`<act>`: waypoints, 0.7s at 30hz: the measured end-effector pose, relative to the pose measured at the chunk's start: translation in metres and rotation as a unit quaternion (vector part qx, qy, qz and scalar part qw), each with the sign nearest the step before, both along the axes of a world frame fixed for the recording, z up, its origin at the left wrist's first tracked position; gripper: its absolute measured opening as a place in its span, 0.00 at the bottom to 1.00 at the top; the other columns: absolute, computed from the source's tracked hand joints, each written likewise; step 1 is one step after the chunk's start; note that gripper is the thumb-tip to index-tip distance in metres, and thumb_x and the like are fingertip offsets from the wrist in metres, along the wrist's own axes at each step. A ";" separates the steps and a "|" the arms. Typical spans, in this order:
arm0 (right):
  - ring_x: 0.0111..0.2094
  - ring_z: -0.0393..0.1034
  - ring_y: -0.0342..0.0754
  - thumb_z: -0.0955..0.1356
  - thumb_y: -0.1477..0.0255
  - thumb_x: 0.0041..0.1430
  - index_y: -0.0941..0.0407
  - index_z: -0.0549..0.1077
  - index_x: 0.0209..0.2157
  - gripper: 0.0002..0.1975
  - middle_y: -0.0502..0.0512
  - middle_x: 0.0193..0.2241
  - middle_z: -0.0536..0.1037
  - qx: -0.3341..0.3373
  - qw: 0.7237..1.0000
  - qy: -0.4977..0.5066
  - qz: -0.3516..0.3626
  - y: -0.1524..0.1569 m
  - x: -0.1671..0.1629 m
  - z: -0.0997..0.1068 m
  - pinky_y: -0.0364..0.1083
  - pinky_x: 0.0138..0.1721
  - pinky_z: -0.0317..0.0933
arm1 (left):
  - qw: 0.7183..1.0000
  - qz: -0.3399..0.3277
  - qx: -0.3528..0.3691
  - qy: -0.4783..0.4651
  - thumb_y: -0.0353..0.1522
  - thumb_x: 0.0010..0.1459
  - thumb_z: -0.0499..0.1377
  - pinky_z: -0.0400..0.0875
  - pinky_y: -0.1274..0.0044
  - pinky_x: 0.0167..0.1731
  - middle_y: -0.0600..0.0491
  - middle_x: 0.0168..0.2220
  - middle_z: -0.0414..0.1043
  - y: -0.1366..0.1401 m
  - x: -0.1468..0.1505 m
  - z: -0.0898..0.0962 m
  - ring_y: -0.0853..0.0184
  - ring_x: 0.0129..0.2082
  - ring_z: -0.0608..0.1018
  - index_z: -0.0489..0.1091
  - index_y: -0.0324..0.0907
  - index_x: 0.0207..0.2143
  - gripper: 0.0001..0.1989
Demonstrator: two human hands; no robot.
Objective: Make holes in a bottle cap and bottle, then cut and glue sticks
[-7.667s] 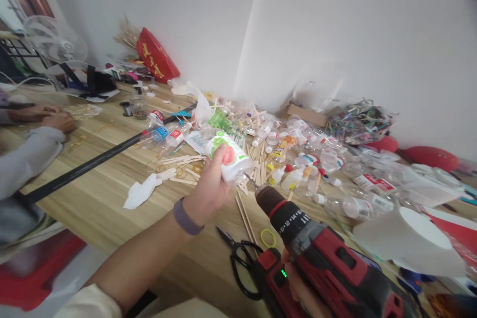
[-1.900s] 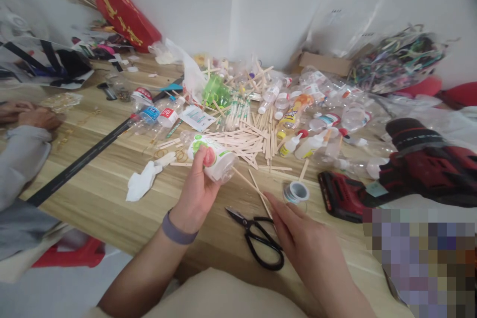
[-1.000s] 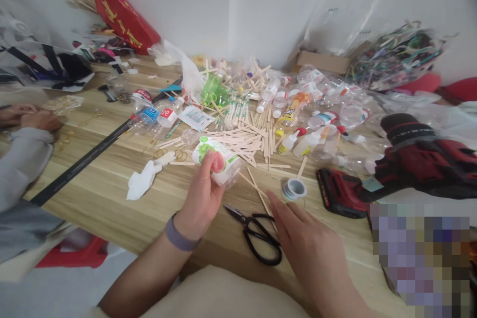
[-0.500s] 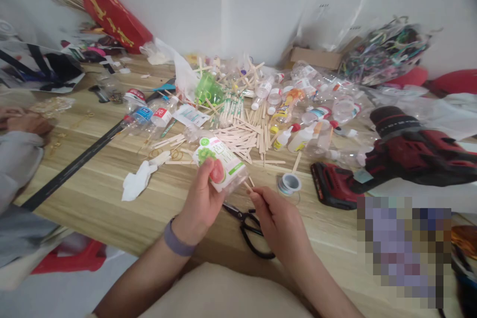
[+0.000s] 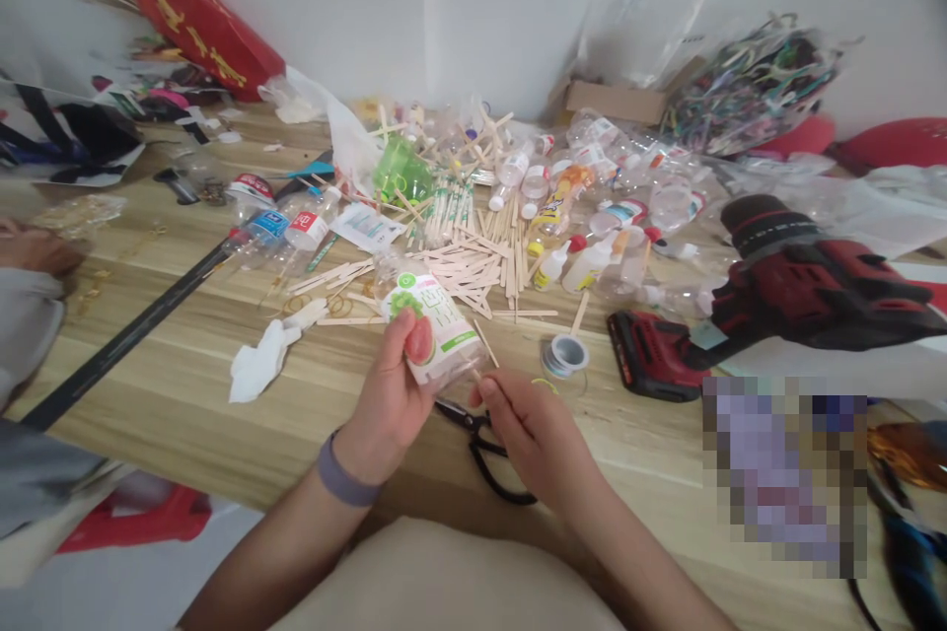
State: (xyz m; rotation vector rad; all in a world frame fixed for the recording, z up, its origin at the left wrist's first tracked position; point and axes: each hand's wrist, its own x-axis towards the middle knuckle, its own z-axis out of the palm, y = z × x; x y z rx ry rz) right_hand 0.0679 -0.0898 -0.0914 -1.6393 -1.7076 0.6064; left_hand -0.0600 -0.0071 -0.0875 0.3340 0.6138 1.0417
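Table [image 5: 170,394]: pale, wood-grained, in front of you. Heap [image 5: 466,271]: mixed plastic bottles and flat wooden sticks, spread over the far half of the surface. Drill [image 5: 814,286]: red and black, lying on its side to your right, well apart from both hands.

Bottle [image 5: 436,320]: raised above the table between you and the heap, tilted, neck end pointing away and leftward, base toward your right hand [image 5: 529,434]. The body is clear plastic under a white label. Noted on the label: a round green badge toward the neck, printed green lettering, green fruit, a cut red fruit and a green strip near the base. Below the label, bare clear plastic shows.

Your left hand [image 5: 392,394] is wrapped around the bottle, thumb across the printed fruit. Your right hand is pinching a stick, covered below.

Scissors [image 5: 472,422]: black, on the table, partly hidden by your right hand. Spool [image 5: 565,355]: grey, near that hand. Stick [image 5: 477,377]: slender, meeting the base; whether its tip is inside cannot be told.
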 end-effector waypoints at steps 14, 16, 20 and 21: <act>0.34 0.73 0.56 0.60 0.62 0.68 0.60 0.74 0.45 0.19 0.64 0.38 0.78 0.077 0.902 -0.400 -0.142 -0.055 0.058 -0.048 0.50 0.32 0.64 | 0.993 0.092 0.061 -0.039 0.36 0.56 0.64 0.75 0.77 0.36 0.60 0.22 0.69 0.031 -0.018 -0.011 0.72 0.24 0.74 0.62 0.42 0.21 0.17; 0.39 0.72 0.56 0.63 0.67 0.67 0.58 0.75 0.45 0.13 0.62 0.40 0.78 0.076 0.915 -0.393 -0.057 -0.052 0.047 -0.049 0.51 0.39 0.66 | 0.994 0.084 0.058 -0.044 0.36 0.54 0.65 0.75 0.77 0.35 0.60 0.21 0.67 0.027 -0.015 -0.014 0.73 0.23 0.73 0.58 0.42 0.19 0.20; 0.38 0.74 0.52 0.67 0.78 0.59 0.58 0.74 0.48 0.15 0.58 0.37 0.78 0.020 0.929 -0.364 0.061 -0.045 0.022 -0.060 0.48 0.38 0.69 | 0.994 0.085 0.037 -0.056 0.36 0.56 0.64 0.75 0.77 0.34 0.59 0.23 0.69 0.025 -0.014 -0.013 0.72 0.24 0.75 0.60 0.42 0.20 0.18; 0.38 0.74 0.53 0.67 0.81 0.57 0.59 0.72 0.52 0.20 0.58 0.37 0.78 0.013 0.928 -0.366 0.062 -0.044 0.019 -0.064 0.49 0.38 0.70 | 0.994 0.087 0.028 -0.060 0.36 0.57 0.63 0.75 0.77 0.35 0.59 0.24 0.70 0.024 -0.015 -0.012 0.72 0.24 0.75 0.61 0.42 0.21 0.17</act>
